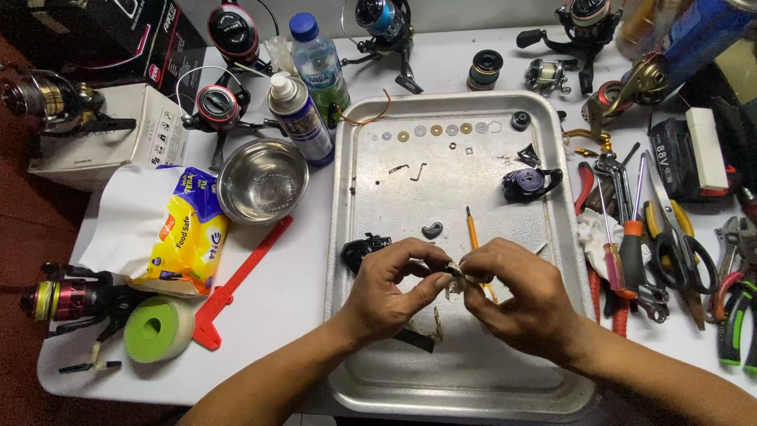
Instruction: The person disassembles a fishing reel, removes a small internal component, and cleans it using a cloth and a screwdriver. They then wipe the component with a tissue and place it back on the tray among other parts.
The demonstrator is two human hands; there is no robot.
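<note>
My left hand (390, 296) and my right hand (516, 296) meet over the middle of a metal tray (355, 237), fingertips pinched together on a small metal reel part (455, 270). An orange-handled tool (473, 233) lies under my right fingers. Near my left hand sits a black reel piece (359, 248), and a small grey part (431, 230) lies just beyond. A row of washers (434, 129) runs along the tray's far end, with a dark reel body (530, 183) at the right.
Left of the tray are a steel bowl (262, 180), a spray can (301, 118), a water bottle (318, 63), a yellow packet (185, 233), a red plastic strip (240, 276) and a green-cored tape roll (158, 329). Pliers and screwdrivers (631, 244) lie to the right. Fishing reels (225, 102) ring the table.
</note>
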